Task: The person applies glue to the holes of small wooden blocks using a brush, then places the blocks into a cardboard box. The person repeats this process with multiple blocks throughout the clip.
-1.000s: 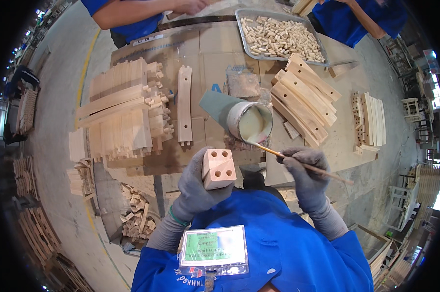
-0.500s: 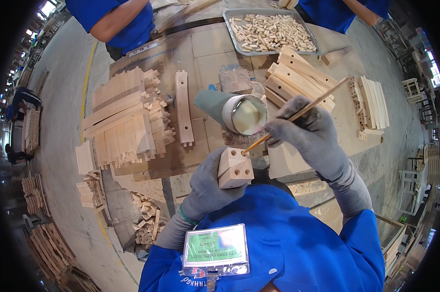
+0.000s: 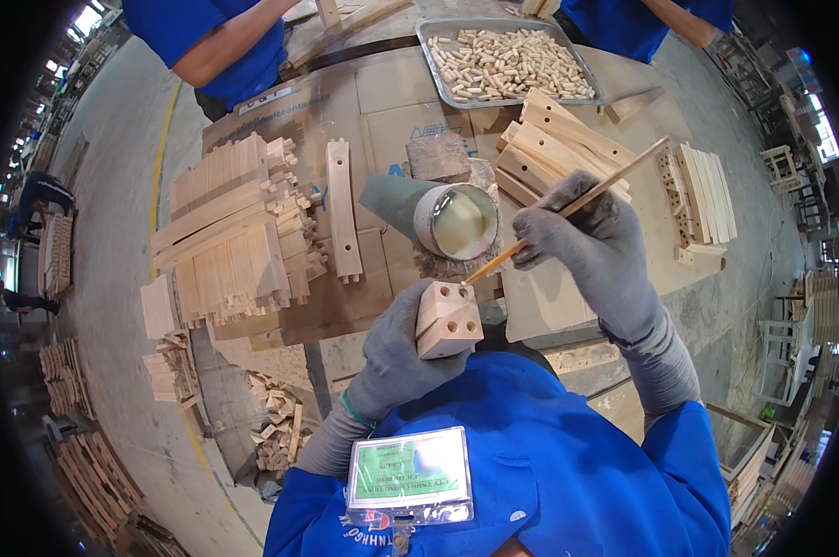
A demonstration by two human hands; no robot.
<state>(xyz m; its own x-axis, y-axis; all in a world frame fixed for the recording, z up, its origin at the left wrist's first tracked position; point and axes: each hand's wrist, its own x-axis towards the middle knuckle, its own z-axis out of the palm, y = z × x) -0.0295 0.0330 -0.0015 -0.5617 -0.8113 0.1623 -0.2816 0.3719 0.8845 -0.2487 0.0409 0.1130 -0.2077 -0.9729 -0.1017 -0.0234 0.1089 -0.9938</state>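
My gloved left hand (image 3: 393,357) is closed around a pair of pale wooden pieces (image 3: 445,336), their drilled end faces turned up and showing several round holes. In my gloved right hand (image 3: 598,255) a thin wooden stick (image 3: 496,266) is pinched, slanting down to the left. Its tip touches or hovers right by an upper hole of the far piece; I cannot tell which. Just beyond my hands a round pot (image 3: 423,223) lies tilted, its mouth facing me, with a cream-coloured, glue-like substance (image 3: 466,226) inside.
Stacked tenoned slats (image 3: 234,241) lie on the left, beside a single slat (image 3: 343,209). Drilled wooden pieces (image 3: 568,148) and another stack (image 3: 707,190) are at the right. A metal tray (image 3: 598,88) of dowels stands at the back, near two people in blue (image 3: 225,46).
The stick's tip has shifted slightly along the upper holes of the far piece, and my right hand has tilted a little. My left hand keeps its hold on the pieces.
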